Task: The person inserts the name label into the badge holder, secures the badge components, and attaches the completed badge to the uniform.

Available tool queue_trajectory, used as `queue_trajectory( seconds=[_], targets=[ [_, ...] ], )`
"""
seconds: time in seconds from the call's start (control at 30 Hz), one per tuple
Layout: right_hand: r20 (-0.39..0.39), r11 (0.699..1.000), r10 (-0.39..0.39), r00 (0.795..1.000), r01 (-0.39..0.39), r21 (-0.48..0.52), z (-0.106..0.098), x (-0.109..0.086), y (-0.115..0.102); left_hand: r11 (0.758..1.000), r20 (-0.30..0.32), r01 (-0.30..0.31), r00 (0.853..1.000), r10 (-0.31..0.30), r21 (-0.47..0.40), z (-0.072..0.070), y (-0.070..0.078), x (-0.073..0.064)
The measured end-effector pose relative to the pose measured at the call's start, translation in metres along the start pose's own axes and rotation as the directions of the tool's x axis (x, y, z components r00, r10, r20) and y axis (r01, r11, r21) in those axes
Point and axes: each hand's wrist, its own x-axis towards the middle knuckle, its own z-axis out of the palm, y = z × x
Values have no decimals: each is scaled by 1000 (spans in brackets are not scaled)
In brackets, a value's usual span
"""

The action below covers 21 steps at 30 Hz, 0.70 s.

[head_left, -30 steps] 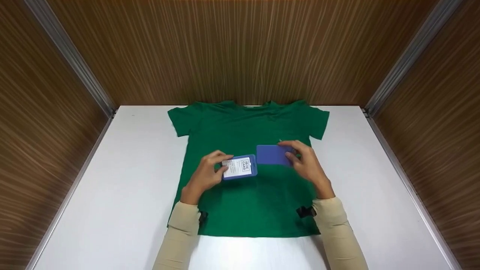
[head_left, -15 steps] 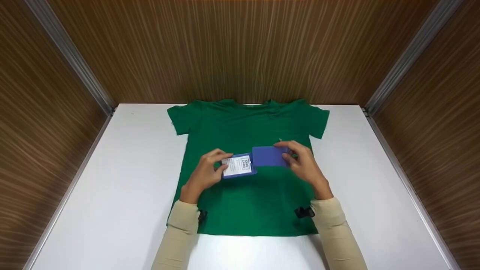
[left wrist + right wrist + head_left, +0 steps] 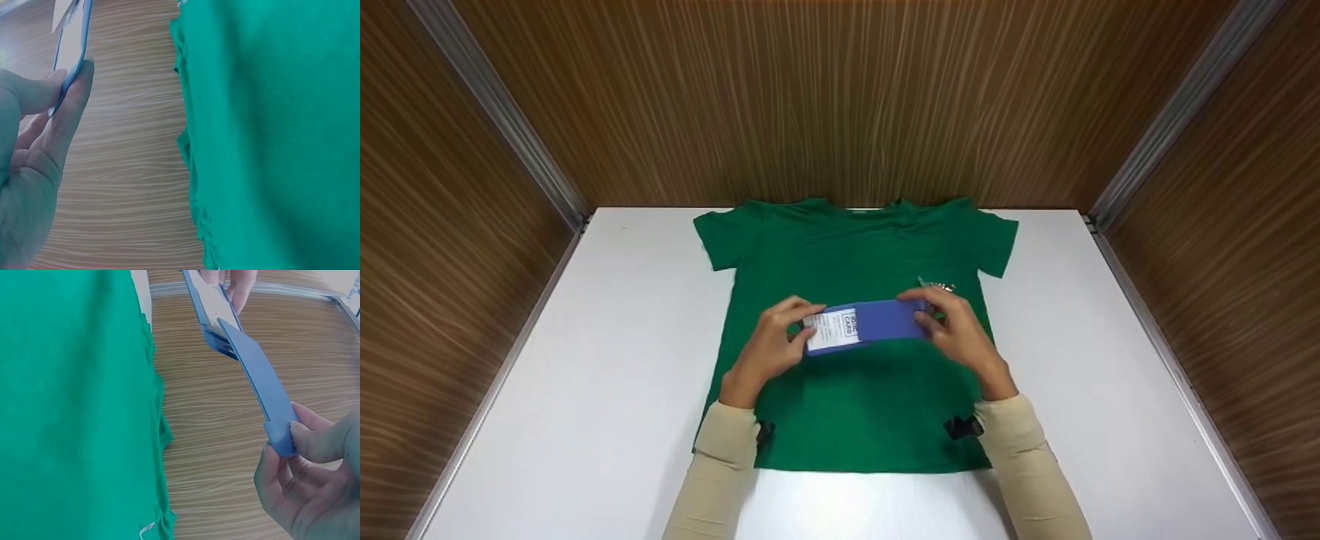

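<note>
I have the left hand (image 3: 772, 337) pinching a card holder (image 3: 834, 349) and the right hand (image 3: 960, 334) pinching a blue cover (image 3: 889, 320), both above the green shirt (image 3: 855, 259). I'd judge this partway: the cover overlaps the holder's end, most of the card (image 3: 832, 330) left bare. Contact is unclear; a shiny thing (image 3: 941, 286) beyond the right hand is half hidden.

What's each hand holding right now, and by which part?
The left hand pinches the blue card holder, white card in it, by its left end in the head view. The right hand pinches the flat blue piece by its right end.
</note>
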Motion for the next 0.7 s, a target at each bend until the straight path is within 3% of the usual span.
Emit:
queue_trajectory(
  seconds=[0.7],
  targets=[
    [-9, 1000, -8, 1000, 8, -28, 3, 3, 6, 1000, -16, -14, 1000, 14, -4, -2, 1, 2]
  ],
)
